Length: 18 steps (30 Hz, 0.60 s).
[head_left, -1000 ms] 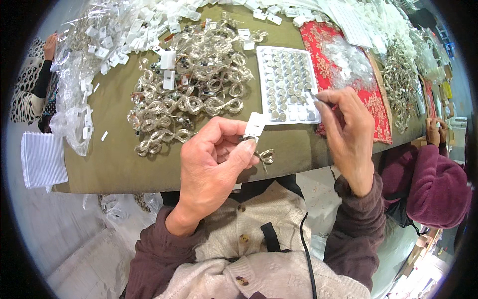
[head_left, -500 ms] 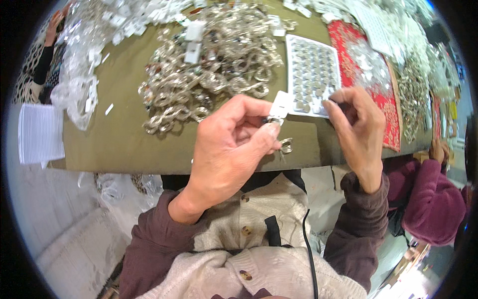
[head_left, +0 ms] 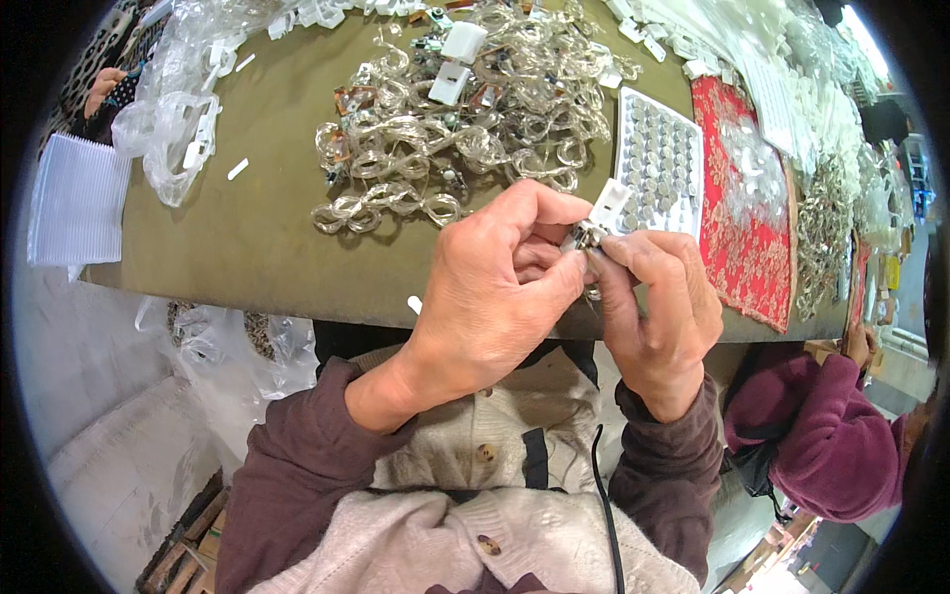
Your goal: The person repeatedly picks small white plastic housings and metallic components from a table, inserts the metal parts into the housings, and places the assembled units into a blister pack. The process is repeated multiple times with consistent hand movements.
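My left hand (head_left: 500, 292) pinches a small white plastic battery case (head_left: 611, 202) with metal parts at its lower end. My right hand (head_left: 665, 309) has closed finger and thumb against that same end. Anything between the right fingertips is hidden. Just beyond the hands lies a white tray (head_left: 700, 183) holding rows of round silver button cells (head_left: 653, 158). Left of it spreads a heap of coiled clear-wire string lights (head_left: 475, 134), and a loose white case (head_left: 450, 84) rests on the heap.
A red patterned cloth (head_left: 732, 233) with small clear pieces lies right of the tray. Plastic bags (head_left: 173, 139) and a ribbed white stack (head_left: 79, 203) sit at the left. A co-worker's maroon sleeve (head_left: 831, 436) is at the right, below the table edge.
My right hand has left the tray of button cells and come to the case in my left hand. The whole view has shifted slightly.
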Each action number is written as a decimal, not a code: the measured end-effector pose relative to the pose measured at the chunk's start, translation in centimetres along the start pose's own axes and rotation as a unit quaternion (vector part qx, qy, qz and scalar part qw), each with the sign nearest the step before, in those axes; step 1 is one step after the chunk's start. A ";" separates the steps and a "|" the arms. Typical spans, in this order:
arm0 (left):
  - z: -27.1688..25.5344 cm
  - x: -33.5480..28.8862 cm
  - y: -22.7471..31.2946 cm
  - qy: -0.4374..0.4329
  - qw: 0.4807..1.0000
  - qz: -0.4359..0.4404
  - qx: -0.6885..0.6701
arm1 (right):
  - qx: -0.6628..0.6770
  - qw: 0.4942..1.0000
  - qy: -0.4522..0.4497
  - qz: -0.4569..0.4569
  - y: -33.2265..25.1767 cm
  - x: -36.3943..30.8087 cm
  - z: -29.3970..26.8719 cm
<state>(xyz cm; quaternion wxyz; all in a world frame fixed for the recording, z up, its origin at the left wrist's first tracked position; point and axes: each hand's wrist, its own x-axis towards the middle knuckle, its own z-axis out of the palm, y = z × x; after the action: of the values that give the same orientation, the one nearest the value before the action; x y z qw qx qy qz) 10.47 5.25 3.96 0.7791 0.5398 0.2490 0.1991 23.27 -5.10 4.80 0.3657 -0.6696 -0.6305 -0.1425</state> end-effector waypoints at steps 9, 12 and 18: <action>-0.1 -0.7 0.0 -0.018 0.998 0.056 0.014 | 0.368 0.874 -0.099 0.303 0.1 0.6 -1.4; 0.1 -0.6 -0.1 -0.023 0.996 0.089 0.002 | 0.457 0.797 -0.104 0.381 0.3 0.8 -1.8; 0.0 -0.6 0.6 -0.030 0.999 0.004 -0.011 | 0.497 0.745 -0.163 0.414 1.0 1.6 -2.8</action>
<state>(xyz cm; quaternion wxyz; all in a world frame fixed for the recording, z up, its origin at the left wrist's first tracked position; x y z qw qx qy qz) 9.94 5.12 4.65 0.7911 0.5383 0.2211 0.1885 25.28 -5.72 7.47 0.5612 -0.6017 -0.3233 0.4674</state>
